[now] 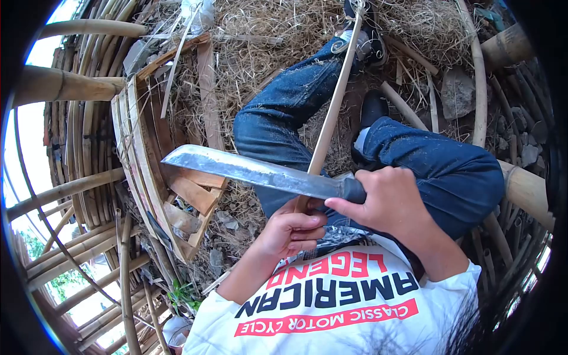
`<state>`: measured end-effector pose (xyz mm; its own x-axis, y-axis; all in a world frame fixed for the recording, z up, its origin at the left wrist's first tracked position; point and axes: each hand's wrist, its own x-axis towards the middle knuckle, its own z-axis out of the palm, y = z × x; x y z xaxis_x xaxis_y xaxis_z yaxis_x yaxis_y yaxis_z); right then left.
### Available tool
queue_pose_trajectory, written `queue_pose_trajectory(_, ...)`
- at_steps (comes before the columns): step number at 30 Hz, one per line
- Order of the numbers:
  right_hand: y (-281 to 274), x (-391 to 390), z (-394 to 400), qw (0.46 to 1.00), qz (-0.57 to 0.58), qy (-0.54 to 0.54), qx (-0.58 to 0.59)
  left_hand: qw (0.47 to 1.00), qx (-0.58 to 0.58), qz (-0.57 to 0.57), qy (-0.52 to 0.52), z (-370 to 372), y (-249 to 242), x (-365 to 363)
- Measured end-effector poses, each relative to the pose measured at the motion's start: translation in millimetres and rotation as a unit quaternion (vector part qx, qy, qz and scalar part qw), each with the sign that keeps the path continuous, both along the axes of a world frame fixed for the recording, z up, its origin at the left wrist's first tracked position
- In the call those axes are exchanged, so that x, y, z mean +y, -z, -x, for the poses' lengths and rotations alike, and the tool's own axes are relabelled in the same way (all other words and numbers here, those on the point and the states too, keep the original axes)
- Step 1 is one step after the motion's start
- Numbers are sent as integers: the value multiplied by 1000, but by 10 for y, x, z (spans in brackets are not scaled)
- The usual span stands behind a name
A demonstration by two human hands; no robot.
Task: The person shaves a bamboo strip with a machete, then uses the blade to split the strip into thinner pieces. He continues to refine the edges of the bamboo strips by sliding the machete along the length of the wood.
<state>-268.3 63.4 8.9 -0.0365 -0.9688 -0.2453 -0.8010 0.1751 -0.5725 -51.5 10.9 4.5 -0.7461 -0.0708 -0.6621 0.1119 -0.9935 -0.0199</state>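
Note:
My right hand (387, 198) is closed round the dark handle of a machete (254, 174). Its broad, worn metal blade points left and crosses over a long bamboo strip (331, 115) just above my other hand. My left hand (296, 228) grips the near end of that strip, fingers wrapped round it below the blade. From there the strip runs away between my legs toward my shoes, with a thin curl of shaving (339, 46) near its far end. My bent legs in blue jeans (284, 112) lie on both sides of it.
Bamboo shavings (260, 23) cover the ground ahead. A wooden frame (133, 160) with short boards stands at the left, before a bamboo slat wall (89, 130). A rock (458, 94) and thick bamboo poles (526, 189) lie at the right.

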Motion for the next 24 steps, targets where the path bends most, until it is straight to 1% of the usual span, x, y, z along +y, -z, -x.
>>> queue_pose_trajectory(2,-59,-49,67,999,-15,-18,34,999,-35,35,12,56,-37,2)
queue_pose_trajectory(4,-79,-84,127,998,-25,-22,45,998,-39,43,27,108,-119,-18)
queue_pose_trajectory(6,-14,-119,260,994,-2,24,109,985,-98,127,65,133,-182,7)
queue_pose_trajectory(7,71,-159,384,993,-6,47,112,987,-61,133,66,76,-107,48)
queue_pose_trajectory(8,63,-234,505,990,-44,90,94,987,-61,133,65,73,-112,73)
queue_pose_trajectory(9,183,-265,635,987,-15,121,106,971,-101,194,96,85,-115,101)
queue_pose_trajectory(10,225,-329,750,984,-45,144,98,949,-138,254,126,96,-115,121)
queue_pose_trajectory(11,288,-315,802,982,-31,150,106,929,-173,288,153,106,-112,126)
queue_pose_trajectory(12,317,-334,817,981,-14,157,115,929,-171,290,151,108,-91,120)
queue_pose_trajectory(14,276,-273,686,984,-9,160,79,897,-180,360,182,93,-33,118)
queue_pose_trajectory(15,292,-222,586,987,-11,149,64,897,-182,359,182,103,-25,115)
queue_pose_trajectory(17,252,-95,343,993,-17,109,34,859,-228,401,222,123,-7,98)
queue_pose_trajectory(18,219,-33,228,996,0,88,5,858,-231,399,226,129,1,92)
queue_pose_trajectory(20,195,75,49,999,20,42,-11,834,-233,457,203,142,16,90)
queue_pose_trajectory(21,180,85,20,999,18,46,-13,834,-233,455,208,138,26,91)
queue_pose_trajectory(23,140,102,-5,1000,17,5,-6,798,-239,514,204,107,55,110)
queue_pose_trajectory(24,171,104,25,1000,16,6,-7,779,-242,543,200,90,75,116)
